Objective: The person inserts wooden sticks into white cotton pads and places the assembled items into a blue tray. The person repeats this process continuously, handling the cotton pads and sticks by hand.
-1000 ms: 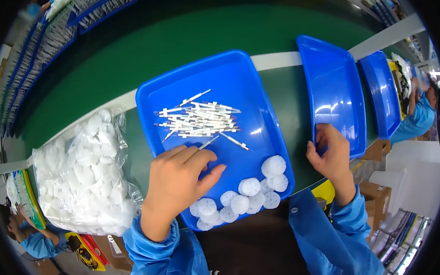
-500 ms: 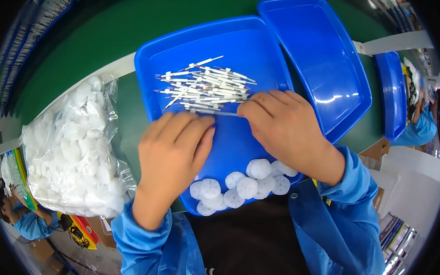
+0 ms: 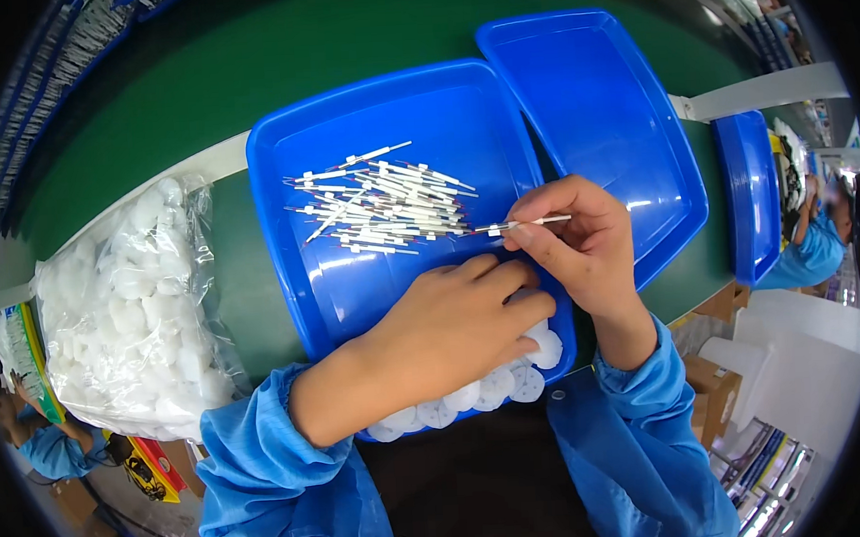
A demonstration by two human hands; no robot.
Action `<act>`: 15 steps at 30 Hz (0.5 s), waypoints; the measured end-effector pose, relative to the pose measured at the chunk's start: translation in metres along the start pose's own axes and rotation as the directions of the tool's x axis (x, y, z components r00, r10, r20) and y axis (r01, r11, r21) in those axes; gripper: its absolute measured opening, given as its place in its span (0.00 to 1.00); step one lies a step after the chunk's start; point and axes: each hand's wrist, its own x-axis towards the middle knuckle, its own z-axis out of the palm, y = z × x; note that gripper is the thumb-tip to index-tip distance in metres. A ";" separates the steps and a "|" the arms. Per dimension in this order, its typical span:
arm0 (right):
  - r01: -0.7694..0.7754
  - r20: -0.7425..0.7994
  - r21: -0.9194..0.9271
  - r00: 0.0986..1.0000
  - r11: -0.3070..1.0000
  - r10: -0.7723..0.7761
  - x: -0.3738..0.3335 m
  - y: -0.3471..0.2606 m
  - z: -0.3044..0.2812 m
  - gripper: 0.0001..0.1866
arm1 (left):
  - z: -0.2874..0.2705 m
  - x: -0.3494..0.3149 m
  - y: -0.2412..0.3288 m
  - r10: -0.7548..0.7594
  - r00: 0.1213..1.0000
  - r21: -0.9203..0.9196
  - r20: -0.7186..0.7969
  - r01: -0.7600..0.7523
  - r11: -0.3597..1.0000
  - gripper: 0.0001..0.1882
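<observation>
Over the near right corner of the blue tray (image 3: 292, 227), the right hand (image 3: 584, 246) is pinching one thin white stick (image 3: 530, 223) between thumb and forefinger, fingers closed tight on it, the stick lying roughly level and pointing left toward the pile of white sticks (image 3: 388, 205) that is sitting mid-tray. The left hand (image 3: 452, 326) is lying palm down along the tray's near edge, fingers curled over the row of white round pads (image 3: 476, 394); whether it is actually gripping a pad is hard to tell, since the fingers are hiding whatever is under them. A second blue tray (image 3: 597, 114) is leaning tilted against the first tray's right edge, and a third blue tray (image 3: 749, 193) is sitting farther right. A clear bag of white pads (image 3: 131, 313) is resting on the green belt (image 3: 150, 118), just beside the first tray's left edge.
</observation>
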 end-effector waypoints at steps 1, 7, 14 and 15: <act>0.020 0.007 -0.013 1.000 1.000 -0.020 0.002 -0.001 0.003 0.07 | 0.001 -0.001 -0.001 -0.011 0.999 0.065 -0.043 0.013 0.998 0.17; 0.026 -0.032 0.212 0.999 0.977 -0.019 -0.005 0.006 -0.015 0.07 | -0.022 -0.013 -0.006 -0.143 0.948 -0.286 -0.286 0.058 0.957 0.19; 0.051 -0.037 0.158 0.998 0.986 -0.045 0.007 -0.004 -0.023 0.10 | -0.032 -0.033 -0.026 -0.514 0.696 -0.665 -0.502 0.069 0.744 0.27; 0.063 0.008 0.128 0.998 0.990 -0.065 0.013 -0.012 -0.005 0.11 | -0.033 -0.034 -0.025 -0.554 0.671 -0.712 -0.493 0.055 0.700 0.26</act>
